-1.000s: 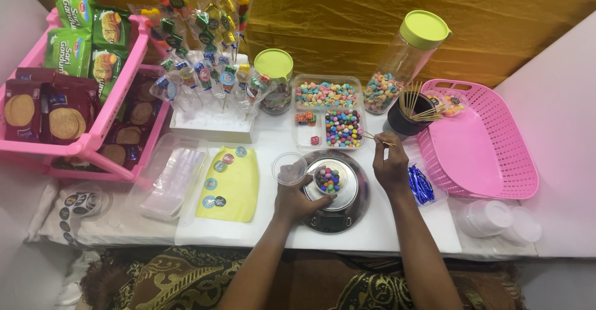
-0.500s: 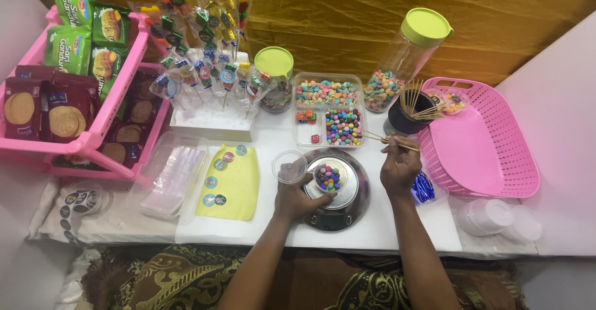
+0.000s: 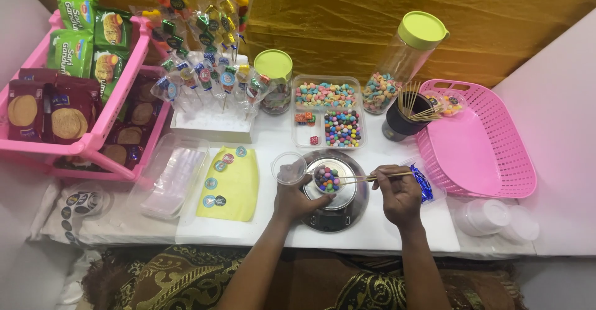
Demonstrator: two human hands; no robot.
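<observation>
Right hand [image 3: 400, 193] moved leftward, grip pinching skewer [image 3: 366, 177] over bead-filled cup [image 3: 327, 178].

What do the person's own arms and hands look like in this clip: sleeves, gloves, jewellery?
Both forearms are bare up to the frame's bottom edge, with no sleeves in view. The left hand and right hand wear no gloves. No watch, bracelet or ring is visible, though the fingers are too small to rule out a thin ring.
</observation>
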